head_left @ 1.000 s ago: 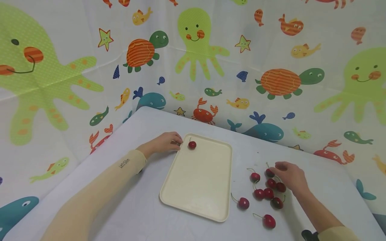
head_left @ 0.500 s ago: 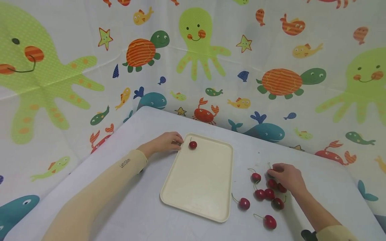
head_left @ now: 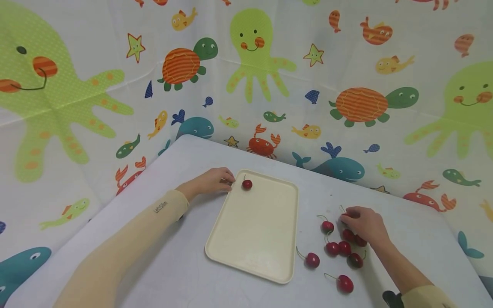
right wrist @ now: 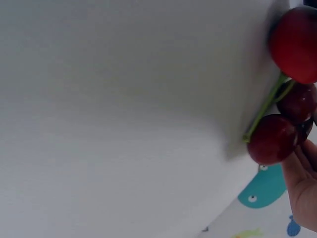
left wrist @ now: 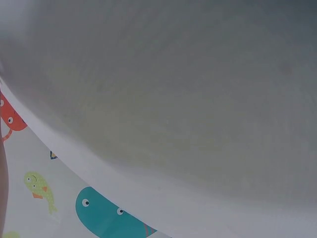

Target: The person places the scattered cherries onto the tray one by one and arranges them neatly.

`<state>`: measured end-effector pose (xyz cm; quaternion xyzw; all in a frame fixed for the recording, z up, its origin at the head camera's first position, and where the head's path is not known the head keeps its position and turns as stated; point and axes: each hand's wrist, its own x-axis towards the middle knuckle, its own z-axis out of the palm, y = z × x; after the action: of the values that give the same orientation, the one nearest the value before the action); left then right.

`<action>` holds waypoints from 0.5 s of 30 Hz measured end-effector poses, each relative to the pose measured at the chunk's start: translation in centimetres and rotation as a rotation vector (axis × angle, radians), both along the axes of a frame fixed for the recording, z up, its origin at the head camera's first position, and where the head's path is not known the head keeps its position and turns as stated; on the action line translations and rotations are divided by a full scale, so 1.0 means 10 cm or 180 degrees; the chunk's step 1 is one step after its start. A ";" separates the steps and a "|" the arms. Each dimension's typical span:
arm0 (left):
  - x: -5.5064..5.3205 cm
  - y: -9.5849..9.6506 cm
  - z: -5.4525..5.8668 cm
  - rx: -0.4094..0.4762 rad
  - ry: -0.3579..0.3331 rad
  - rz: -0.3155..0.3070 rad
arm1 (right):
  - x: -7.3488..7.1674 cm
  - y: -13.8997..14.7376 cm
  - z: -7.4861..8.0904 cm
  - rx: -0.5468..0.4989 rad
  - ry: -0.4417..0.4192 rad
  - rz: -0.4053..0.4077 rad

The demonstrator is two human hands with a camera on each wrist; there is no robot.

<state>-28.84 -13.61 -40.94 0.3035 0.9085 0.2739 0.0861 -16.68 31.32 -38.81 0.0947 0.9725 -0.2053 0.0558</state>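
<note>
At the far left corner of a cream rectangular tray [head_left: 256, 226], my left hand [head_left: 212, 181] touches the rim with its fingertips. One red cherry [head_left: 247, 184] with its stem up sits inside that corner. To the tray's right, my right hand [head_left: 366, 224] pinches a cherry [head_left: 343, 222] between thumb and fingers, which partly cover it. Several other stemmed cherries [head_left: 332, 248] lie loose around and below this hand. The right wrist view shows a near cherry [right wrist: 297, 47] and some fingers behind the bunch. Neither hand's grip shows in the left wrist view.
A white-covered table [head_left: 169, 265] carries everything. One cherry [head_left: 312, 260] lies close to the tray's right edge and another cherry [head_left: 345, 284] nearer the front. Behind the table hangs a curtain [head_left: 269, 81] printed with sea animals.
My right thumb and fingers have closed around the far cherry, now covering more of it. The left hand and tray stay in place; the head view shifts slightly.
</note>
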 end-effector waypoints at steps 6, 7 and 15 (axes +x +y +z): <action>0.00 0.01 0.00 -0.0026 -0.0050 0.0043 | -0.07 -0.12 0.14 -0.0057 0.0222 0.0085; 0.00 0.01 0.00 -0.0031 -0.0058 0.0050 | -0.08 -0.15 0.17 -0.0059 0.0254 0.0102; -0.01 0.01 0.00 -0.0007 -0.0027 0.0024 | -0.22 -0.43 0.34 -0.0201 0.0353 0.0215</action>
<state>-28.97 -13.49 -40.97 0.2988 0.9096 0.2745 0.0893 -18.86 27.07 -35.38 0.0485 0.9698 -0.2388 0.0117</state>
